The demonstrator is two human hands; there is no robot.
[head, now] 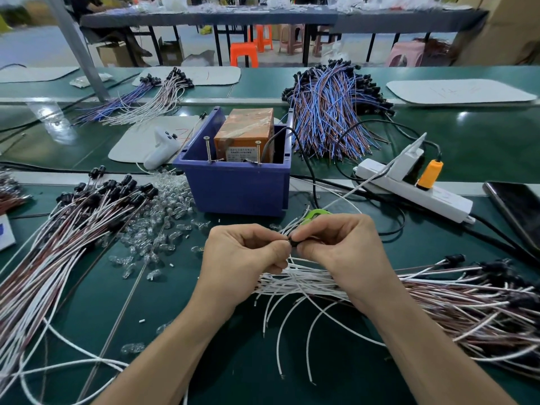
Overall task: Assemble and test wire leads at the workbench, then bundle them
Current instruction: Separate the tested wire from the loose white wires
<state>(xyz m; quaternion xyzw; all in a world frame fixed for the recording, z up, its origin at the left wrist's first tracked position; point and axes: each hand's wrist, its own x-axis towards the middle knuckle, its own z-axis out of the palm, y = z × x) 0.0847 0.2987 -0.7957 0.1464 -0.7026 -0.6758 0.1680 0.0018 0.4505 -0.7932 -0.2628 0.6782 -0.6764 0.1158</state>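
Left hand (pixel 245 250) and right hand (pixel 336 247) pinch black socket (pixel 292 240)

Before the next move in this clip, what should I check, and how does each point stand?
1. Grip: left hand and right hand both pinch the black socket: ok.
2. Bulb seated in the socket: hidden by fingertips: cannot tell.
3. Spare bulbs lie loose just left of the hands: ok.
4. Test screws stand upright and bare at the bin's front edge: ok.
5. Orange plug sits in the strip: ok.
6. Strip switched on: cannot tell.
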